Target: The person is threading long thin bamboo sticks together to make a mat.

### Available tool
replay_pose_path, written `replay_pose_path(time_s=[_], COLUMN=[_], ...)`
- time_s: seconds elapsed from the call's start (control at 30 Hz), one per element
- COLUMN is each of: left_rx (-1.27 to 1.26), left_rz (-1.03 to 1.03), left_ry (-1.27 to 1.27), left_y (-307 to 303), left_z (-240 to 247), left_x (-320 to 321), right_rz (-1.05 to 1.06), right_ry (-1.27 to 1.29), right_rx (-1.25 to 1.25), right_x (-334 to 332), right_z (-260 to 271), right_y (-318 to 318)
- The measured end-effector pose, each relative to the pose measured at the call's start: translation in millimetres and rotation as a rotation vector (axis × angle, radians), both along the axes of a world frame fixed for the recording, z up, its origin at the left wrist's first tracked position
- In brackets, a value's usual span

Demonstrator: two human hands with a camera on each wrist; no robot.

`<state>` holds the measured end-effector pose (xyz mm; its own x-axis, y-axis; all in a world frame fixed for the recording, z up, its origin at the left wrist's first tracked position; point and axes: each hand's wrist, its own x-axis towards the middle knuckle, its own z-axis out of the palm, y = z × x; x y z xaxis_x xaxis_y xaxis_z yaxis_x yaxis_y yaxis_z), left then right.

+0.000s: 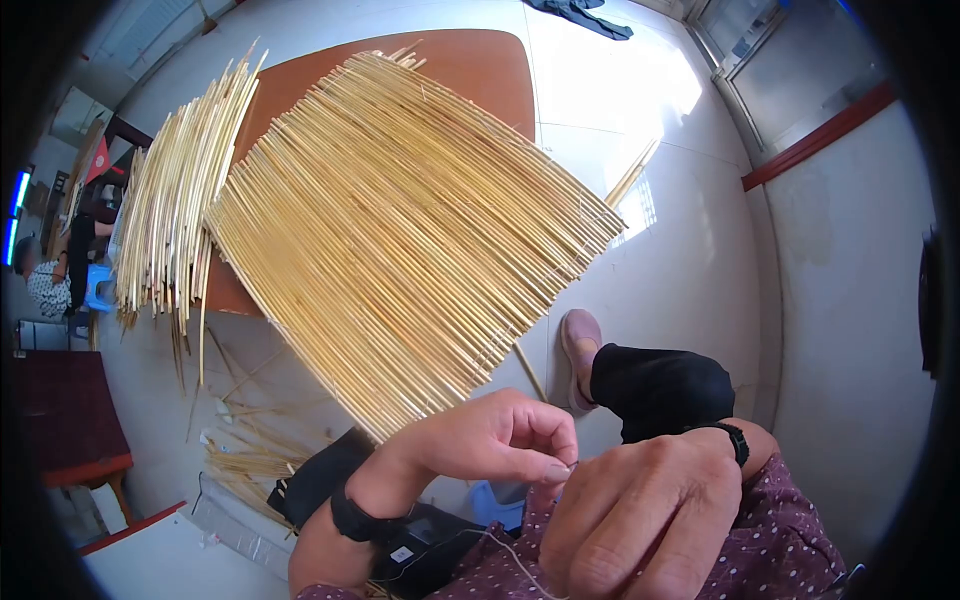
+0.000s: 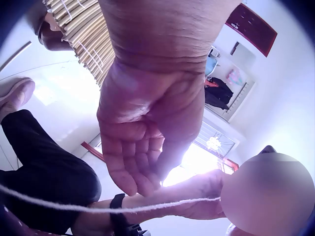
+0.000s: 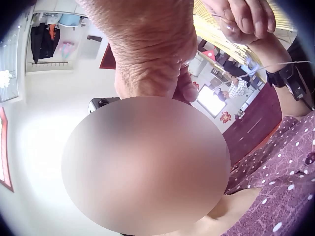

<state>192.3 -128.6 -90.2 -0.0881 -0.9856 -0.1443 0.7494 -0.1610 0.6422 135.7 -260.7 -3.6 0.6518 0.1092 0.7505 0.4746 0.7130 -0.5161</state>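
In the head view my left hand (image 1: 490, 440) has thumb and fingertips together, pinching a thin dark needle-like piece, which the right wrist view also shows (image 3: 216, 16). Close beside it, my right hand (image 1: 650, 510) is raised with bent fingers. A white string (image 2: 98, 209) crosses the left wrist view and reaches my right hand (image 2: 197, 196) near the blurred face; that hand seems to hold its end, though the fingertips are hidden. The string (image 1: 515, 552) also hangs over my lap. Beyond both hands lies a mat of tied straw-coloured stalks (image 1: 400, 220).
The mat rests partly on a brown table (image 1: 480, 70), its near edge hanging toward me. Loose stalks (image 1: 180, 190) are heaped at the table's left. More stalks (image 1: 250, 460) lie on the floor. A blue stool (image 1: 497, 505) is under my hands; another person (image 1: 50, 288) sits far left.
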Motion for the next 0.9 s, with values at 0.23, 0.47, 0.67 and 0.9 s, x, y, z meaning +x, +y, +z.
replay_pose_path(time_s=[0.23, 0.47, 0.67, 0.9], left_rx=[0.146, 0.062, 0.032, 0.053], left_rz=[0.771, 1.351, 1.525, 1.567], left_ry=[-0.246, -0.218, -0.268, -0.302], left_y=[16.3, 44.4, 59.9, 57.0], left_z=[21.6, 30.3, 35.3, 37.2], left_x=[30.2, 57.9, 72.2, 72.1], right_rz=[0.031, -0.011, -0.127, -0.012], right_ry=[-0.094, -0.017, -0.047, -0.016], right_rx=[-0.134, -0.121, -0.229, -0.192], right_x=[1.1, 6.5, 8.1, 8.9], right_z=[-5.0, -3.9, -6.0, -20.5], right_y=[-7.0, 0.9, 1.9, 7.2])
